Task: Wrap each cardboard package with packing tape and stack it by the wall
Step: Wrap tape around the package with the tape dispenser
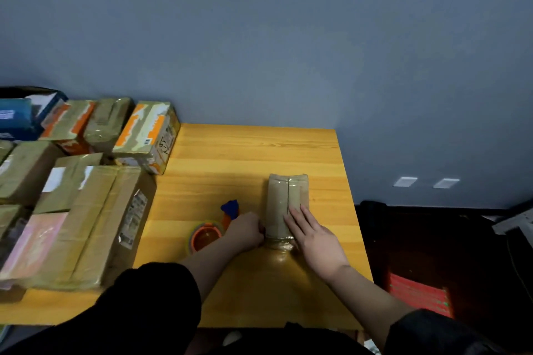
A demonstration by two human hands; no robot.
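The left hand is curling its fingers at the near left corner of the small cardboard package; what it is gripping is hidden behind the knuckles. The right hand is lying flat, fingers straight, pressing on the package's top, which is resting mid-bench. A tape dispenser is sitting just left, partly covered. Taped packages are crowding the bench's left side, cut off by the frame edge.
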